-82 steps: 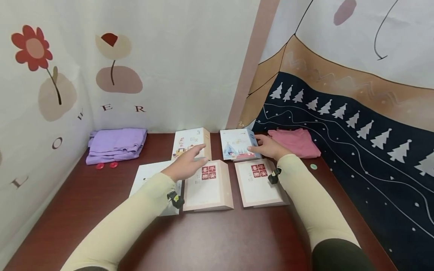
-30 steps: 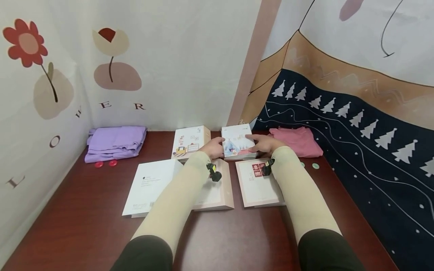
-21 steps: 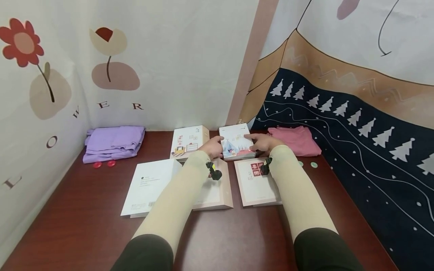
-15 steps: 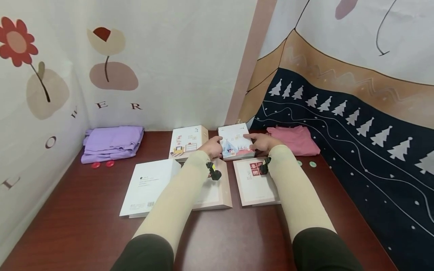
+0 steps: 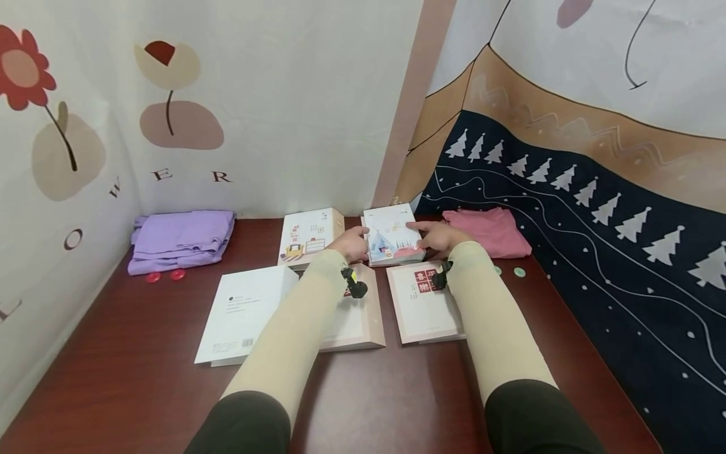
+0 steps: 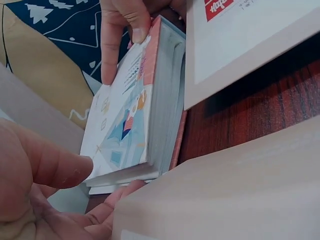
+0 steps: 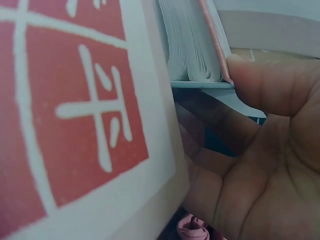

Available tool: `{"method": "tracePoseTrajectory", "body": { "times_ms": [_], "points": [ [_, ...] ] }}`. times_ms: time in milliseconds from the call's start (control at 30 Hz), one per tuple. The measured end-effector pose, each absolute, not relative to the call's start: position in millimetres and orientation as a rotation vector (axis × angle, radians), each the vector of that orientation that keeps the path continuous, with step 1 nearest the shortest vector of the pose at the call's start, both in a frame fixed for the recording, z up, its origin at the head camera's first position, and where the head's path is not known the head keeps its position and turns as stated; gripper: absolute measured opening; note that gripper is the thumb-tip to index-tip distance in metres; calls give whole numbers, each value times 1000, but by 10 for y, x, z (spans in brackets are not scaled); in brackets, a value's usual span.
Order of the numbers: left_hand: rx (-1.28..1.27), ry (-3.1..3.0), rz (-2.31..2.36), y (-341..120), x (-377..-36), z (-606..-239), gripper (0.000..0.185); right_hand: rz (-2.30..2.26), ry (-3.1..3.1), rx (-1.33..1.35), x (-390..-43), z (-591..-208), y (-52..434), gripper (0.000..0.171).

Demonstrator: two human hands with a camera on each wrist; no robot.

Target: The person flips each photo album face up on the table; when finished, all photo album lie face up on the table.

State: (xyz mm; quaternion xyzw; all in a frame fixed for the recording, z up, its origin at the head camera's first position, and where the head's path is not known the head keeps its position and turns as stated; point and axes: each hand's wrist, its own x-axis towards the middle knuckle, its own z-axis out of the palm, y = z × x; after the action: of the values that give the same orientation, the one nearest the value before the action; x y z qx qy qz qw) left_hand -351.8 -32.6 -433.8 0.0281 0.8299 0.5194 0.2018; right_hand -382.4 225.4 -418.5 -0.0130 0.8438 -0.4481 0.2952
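Note:
A thick hardcover book [image 5: 394, 236] with a tent drawing stands at the back of the table, slightly right of centre. My right hand [image 5: 439, 236] grips its right side, thumb and forefinger on the cover; in the right wrist view the thumb [image 7: 270, 82] is at the cover's edge, with other fingers below. My left hand [image 5: 350, 244] holds the opposite side. In the left wrist view its thumb [image 6: 60, 165] is by the cover's corner, and the fingers lie at the lower cover's edge, partly hidden by a nearer book [image 6: 225, 180].
An armchair-print book [image 5: 311, 236] lies left of the hands. Nearer lie a white barcoded book [image 5: 244, 309], a red-square book [image 5: 363, 321] under my left forearm, and another [image 5: 425, 312]. Purple cloth [image 5: 184, 239], red buttons [image 5: 178, 275], pink cloth [image 5: 488, 232] and green buttons [image 5: 518, 272] flank them.
My left hand has moved right, from above the left books to the tent book's left side. My right hand stays at its right side. The view has shifted slightly; the last half second shows little else.

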Motion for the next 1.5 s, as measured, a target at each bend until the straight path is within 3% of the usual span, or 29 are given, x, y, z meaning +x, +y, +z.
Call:
{"method": "tracePoseTrajectory", "body": {
  "times_ms": [567, 967, 1067, 1300, 1500],
  "points": [
    [-2, 2209, 1673, -298, -3547, -4347, 63, -1215, 2227, -15, -3841, -4194, 2229, 72],
    [96, 2220, 1739, -253, -3451, -4245, 62, -1085, 2702, -271, -3596, -4006, 1988, 52],
    [146, 2250, 1755, -250, -3418, -4187, 60, -1073, 2656, -351, -3508, -3954, 1886, 58],
    [315, 2281, 1822, -216, -3346, -4127, 69, -938, 2778, -496, -3353, -3960, 1656, 99],
    [341, 2199, 1957, -189, -3312, -4144, 64, -1087, 2913, -456, -3288, -3985, 1525, 95]
  ]
}}
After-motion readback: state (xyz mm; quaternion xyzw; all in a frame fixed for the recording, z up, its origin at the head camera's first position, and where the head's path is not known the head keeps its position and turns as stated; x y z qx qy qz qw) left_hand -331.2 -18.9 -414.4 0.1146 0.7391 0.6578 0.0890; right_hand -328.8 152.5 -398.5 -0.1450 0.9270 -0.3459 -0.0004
